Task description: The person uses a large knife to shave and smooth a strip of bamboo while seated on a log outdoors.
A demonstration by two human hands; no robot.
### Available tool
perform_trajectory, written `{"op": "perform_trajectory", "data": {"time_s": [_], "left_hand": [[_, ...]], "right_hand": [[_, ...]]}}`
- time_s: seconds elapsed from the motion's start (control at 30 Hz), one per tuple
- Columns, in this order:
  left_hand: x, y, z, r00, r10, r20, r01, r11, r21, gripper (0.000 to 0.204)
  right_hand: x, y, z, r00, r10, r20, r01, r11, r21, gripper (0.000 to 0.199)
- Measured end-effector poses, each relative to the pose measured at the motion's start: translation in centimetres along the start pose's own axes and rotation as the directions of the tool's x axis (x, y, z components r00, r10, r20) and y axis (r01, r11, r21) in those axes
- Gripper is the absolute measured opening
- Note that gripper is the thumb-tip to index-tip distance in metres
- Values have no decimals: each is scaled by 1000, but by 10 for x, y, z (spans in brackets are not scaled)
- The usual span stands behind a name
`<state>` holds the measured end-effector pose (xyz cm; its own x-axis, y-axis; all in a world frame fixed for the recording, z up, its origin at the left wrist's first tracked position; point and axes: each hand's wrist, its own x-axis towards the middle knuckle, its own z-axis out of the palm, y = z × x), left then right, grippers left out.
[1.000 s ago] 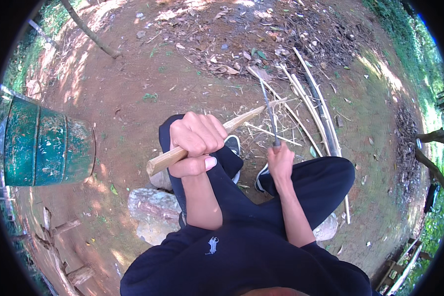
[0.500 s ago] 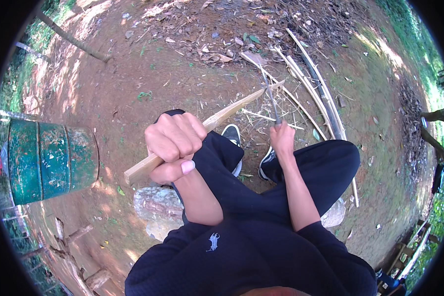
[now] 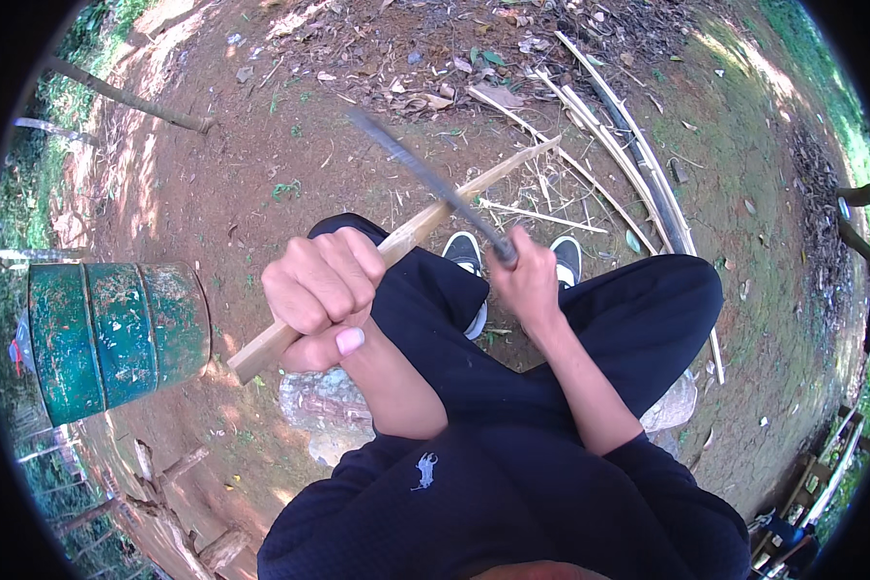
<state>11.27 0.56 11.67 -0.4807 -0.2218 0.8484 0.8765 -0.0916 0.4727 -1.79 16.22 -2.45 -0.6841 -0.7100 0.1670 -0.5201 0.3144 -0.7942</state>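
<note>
Bare reddish earth [image 3: 232, 184] is seen all around, outdoors, with dry leaves and twigs scattered over it and grass along the rim of the view. Beyond the bamboo stick [image 3: 454, 208], a bundle of long split bamboo strips [image 3: 628, 155] is laid on the ground. The person is seated above a pale stone [image 3: 324, 411], with dark trousers and two black-and-white shoes [image 3: 464, 253] visible under the stick.

The bamboo stick is held slantwise above the knees, its near end just beside the green drum and its far end pointing toward the strips. It is gripped near its lower end by the left hand [image 3: 324, 295], whose fingers are clenched tight around it, thumb pressed over. The handle of a long dark blade [image 3: 420, 179] is grasped by the right hand [image 3: 522, 280], fingers closed on it; the blade is raised and blurred, crossing above the stick.

To the left of the stick, a worn green metal drum [image 3: 116, 333] is lying on its side; its contents cannot be told.
</note>
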Motion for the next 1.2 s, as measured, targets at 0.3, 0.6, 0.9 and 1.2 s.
{"op": "perform_trajectory", "data": {"time_s": [0.3, 0.6, 0.9, 1.2], "left_hand": [[-3, -1, -6, 994, 49, -96, -53, 998, -39, 36], [-4, -1, -6, 1000, 18, -25, -19, 999, -34, 35], [-2, -3, -11, 999, 44, -7, -44, 999, -32, 34], [-10, 4, -16, 999, 38, -9, -38, 999, -27, 34]], "right_hand": [[27, 63, 2, 938, 346, -16, -342, 920, -192, 23], [10, 35, 6, 1000, -16, -23, 15, 999, -50, 17], [32, 116, 15, 922, 380, -78, -388, 895, -219, 20], [50, 70, 15, 997, 5, -78, -16, 989, -144, 19]]}}
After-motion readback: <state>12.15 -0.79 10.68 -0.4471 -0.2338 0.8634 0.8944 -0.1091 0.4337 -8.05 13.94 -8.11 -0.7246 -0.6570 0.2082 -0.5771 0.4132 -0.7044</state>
